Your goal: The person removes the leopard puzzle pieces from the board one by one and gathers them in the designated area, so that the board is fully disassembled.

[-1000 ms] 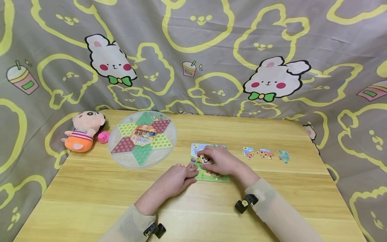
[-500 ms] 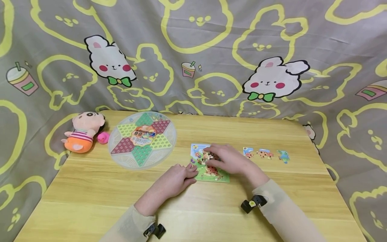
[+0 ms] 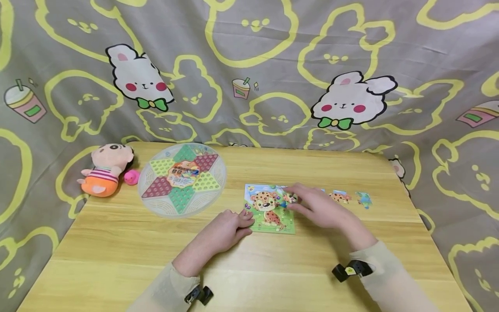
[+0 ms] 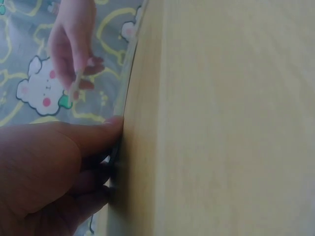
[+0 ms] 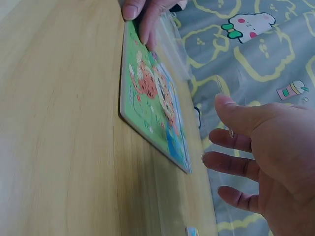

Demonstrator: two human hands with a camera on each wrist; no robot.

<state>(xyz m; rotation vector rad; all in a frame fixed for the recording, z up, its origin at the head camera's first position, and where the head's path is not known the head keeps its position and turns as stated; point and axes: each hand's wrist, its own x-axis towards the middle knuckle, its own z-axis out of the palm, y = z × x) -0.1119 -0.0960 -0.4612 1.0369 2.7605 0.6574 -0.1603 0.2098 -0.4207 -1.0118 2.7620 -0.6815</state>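
Note:
A small puzzle board (image 3: 273, 221) with a printed leopard lies on the table. My left hand (image 3: 232, 227) holds its near left corner, thumb at the near edge and fingers on top, as the right wrist view shows. In my right hand (image 3: 323, 208), a thin jigsaw piece (image 3: 290, 198) is pinched between thumb and fingers. It shows part of a leopard face and overlaps the board's far right part in the head view. The right wrist view shows this piece (image 5: 219, 83) edge-on, raised above the table, the other fingers loosely bent.
More jigsaw pieces (image 3: 364, 199) lie in a row right of the board; my right hand partly covers the nearest. A round star-patterned Chinese checkers board (image 3: 183, 178) lies left of the puzzle. Further left are a pink toy duck (image 3: 131, 177) and a plush doll (image 3: 102, 182). A patterned curtain (image 3: 265, 69) hangs behind.
My right hand has lifted the leopard-face piece from over the middle of the board and moved it rightwards, uncovering the printed leopard. My left hand has stayed at the corner.

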